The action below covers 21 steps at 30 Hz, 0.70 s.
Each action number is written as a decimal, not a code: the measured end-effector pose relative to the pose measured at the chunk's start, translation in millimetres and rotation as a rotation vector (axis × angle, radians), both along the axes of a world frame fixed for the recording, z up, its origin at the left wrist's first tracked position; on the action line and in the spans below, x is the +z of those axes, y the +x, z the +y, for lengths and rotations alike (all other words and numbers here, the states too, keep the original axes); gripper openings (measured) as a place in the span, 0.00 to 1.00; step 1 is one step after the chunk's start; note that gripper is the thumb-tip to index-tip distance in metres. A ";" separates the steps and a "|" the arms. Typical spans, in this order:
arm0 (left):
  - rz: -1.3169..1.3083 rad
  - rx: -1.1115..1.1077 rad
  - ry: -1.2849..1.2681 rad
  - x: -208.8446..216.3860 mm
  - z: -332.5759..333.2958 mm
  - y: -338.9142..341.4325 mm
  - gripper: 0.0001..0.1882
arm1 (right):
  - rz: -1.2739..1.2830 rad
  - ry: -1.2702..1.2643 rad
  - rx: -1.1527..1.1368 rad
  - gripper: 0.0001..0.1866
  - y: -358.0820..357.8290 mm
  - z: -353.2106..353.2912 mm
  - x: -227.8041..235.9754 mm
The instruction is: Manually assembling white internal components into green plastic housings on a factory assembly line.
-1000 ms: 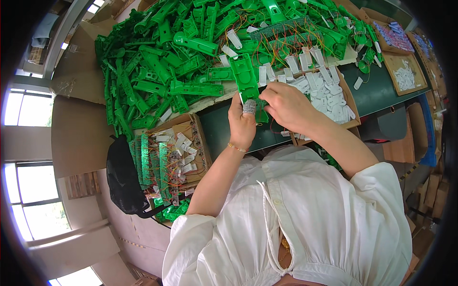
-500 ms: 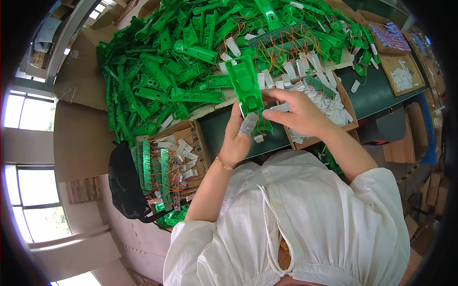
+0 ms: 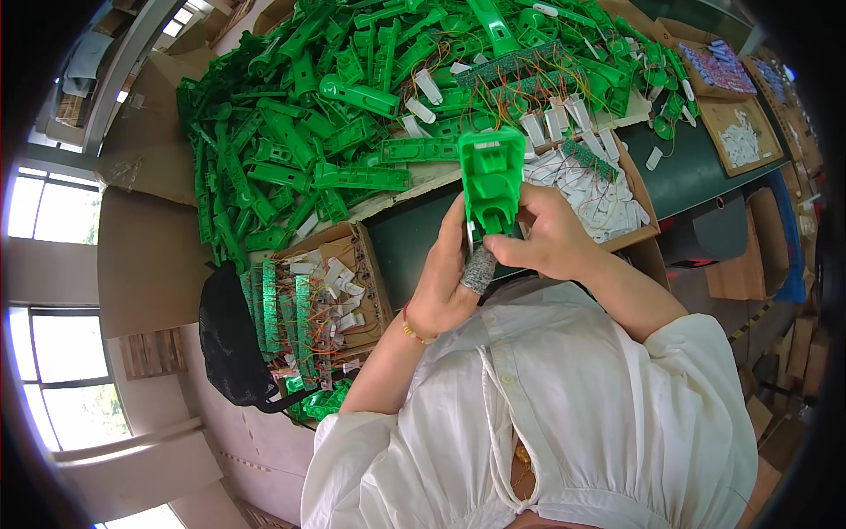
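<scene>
A green plastic housing [image 3: 491, 176], hollow side toward me, stands tilted up between my two hands in front of my chest. My left hand [image 3: 448, 269], its thumb wrapped in a grey covering, closes round the lower left side of the housing. On the other side, my right hand [image 3: 551, 234] grips the lower right edge, the thumb pressed near the bottom end. A thin white piece shows along the housing's lower left edge; what it is I cannot make out. Fingers behind the housing are hidden.
Green housings [image 3: 291, 132] lie heaped across the back. Circuit boards with wires and white parts [image 3: 529, 75] rest on them. A box of white pieces [image 3: 648, 231] stands right; a cardboard box of boards [image 3: 374, 264] stands left, beside a black mesh bag [image 3: 231, 339].
The housing has come lower, nearer my chest and slightly right, turning more upright. Both hands moved with it, and my right hand has closed in on its lower end.
</scene>
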<state>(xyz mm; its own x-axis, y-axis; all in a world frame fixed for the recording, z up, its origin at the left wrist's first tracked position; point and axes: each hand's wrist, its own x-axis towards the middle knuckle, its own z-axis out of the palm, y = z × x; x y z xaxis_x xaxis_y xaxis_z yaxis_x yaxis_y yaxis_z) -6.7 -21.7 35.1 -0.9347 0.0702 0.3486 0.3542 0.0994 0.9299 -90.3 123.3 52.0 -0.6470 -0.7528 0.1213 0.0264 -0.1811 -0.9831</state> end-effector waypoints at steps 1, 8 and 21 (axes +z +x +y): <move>-0.013 -0.026 -0.035 2.0 -3.5 1.0 0.34 | 0.065 0.045 -0.020 0.17 1.3 0.9 1.5; -0.143 -0.229 0.311 10.0 -6.3 2.0 0.39 | 0.003 0.019 -0.043 0.18 5.4 2.1 -0.9; -0.225 -0.321 0.503 3.9 -12.9 -1.2 0.40 | 0.096 0.001 0.058 0.18 2.3 5.3 1.2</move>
<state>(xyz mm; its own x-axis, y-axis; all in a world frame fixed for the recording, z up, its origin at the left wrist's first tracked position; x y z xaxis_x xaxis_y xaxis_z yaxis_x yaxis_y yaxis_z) -7.9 -34.6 39.0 -0.9485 0.2375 0.2097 0.0849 -0.4472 0.8904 -88.0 128.6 53.2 -0.5878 -0.7888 0.1797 -0.0572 -0.1810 -0.9818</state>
